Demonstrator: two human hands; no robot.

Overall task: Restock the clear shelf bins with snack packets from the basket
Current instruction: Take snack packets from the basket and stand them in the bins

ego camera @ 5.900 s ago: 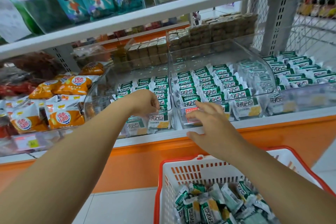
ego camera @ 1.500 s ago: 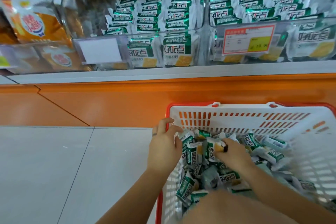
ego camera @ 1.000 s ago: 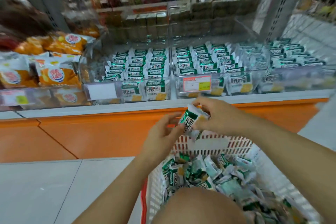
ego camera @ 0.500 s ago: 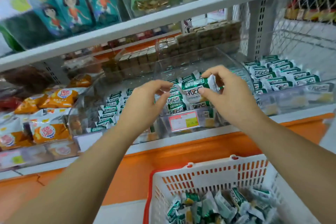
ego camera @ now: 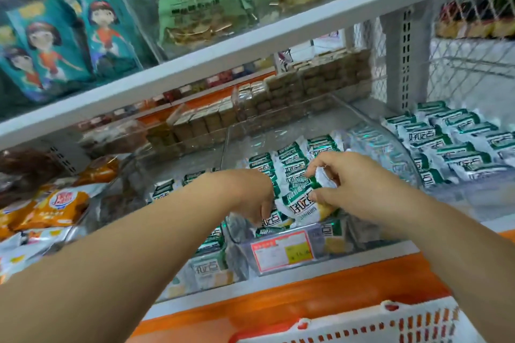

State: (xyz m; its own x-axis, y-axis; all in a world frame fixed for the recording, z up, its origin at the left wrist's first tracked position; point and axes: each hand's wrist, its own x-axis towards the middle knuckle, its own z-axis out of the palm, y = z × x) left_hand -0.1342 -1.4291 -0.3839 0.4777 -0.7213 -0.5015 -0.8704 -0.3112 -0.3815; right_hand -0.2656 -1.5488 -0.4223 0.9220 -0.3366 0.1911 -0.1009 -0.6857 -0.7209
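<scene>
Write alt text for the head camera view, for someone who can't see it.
A right hand pinches a green-and-white packet over a clear bin lined with matching packets, while the left hand dips into the bin beside it. A white basket rim shows below; orange snack bags sit to the left.

A white shelf board (ego camera: 250, 44) crosses above and meets a grey slotted post (ego camera: 404, 56) at right. Wire mesh (ego camera: 459, 64) stands behind the post. An orange panel (ego camera: 278, 303) runs below the lower shelf (ego camera: 306, 267) front edge.
</scene>
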